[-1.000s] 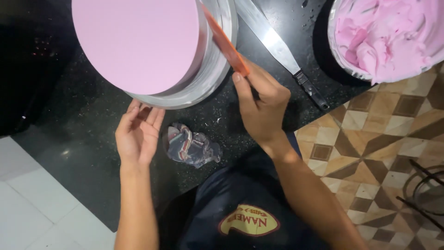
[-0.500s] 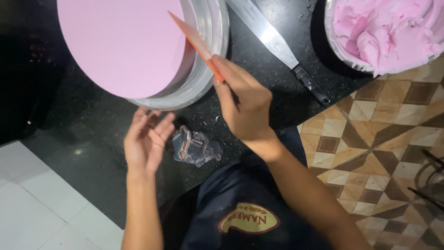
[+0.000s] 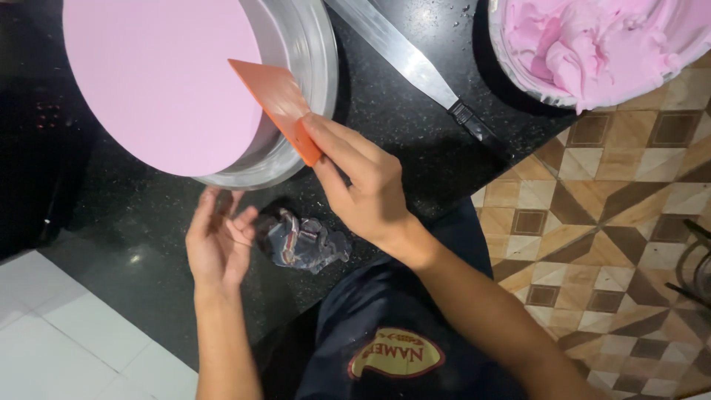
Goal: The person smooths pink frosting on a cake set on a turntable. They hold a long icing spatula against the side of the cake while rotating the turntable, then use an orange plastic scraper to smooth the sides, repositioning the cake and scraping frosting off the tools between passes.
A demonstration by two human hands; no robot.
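A round cake (image 3: 159,78) iced smooth in pink stands on a metal turntable (image 3: 300,67) at the upper left. My right hand (image 3: 359,185) grips an orange scraper (image 3: 278,104) and holds its blade against the cake's right side. My left hand (image 3: 218,241) hovers with fingers apart just below the turntable's rim, holding nothing. A crumpled clear plastic wrapper (image 3: 304,241) lies on the black counter (image 3: 415,141) between my two hands.
A long metal palette knife (image 3: 411,67) lies diagonally on the counter right of the turntable. A bowl of pink frosting (image 3: 592,44) stands at the top right. The patterned tiled floor (image 3: 615,207) shows beyond the counter's edge.
My right hand has swung the scraper from the turntable's right edge leftward onto the cake's side, its flat face now showing. My left hand has risen closer to the turntable rim.
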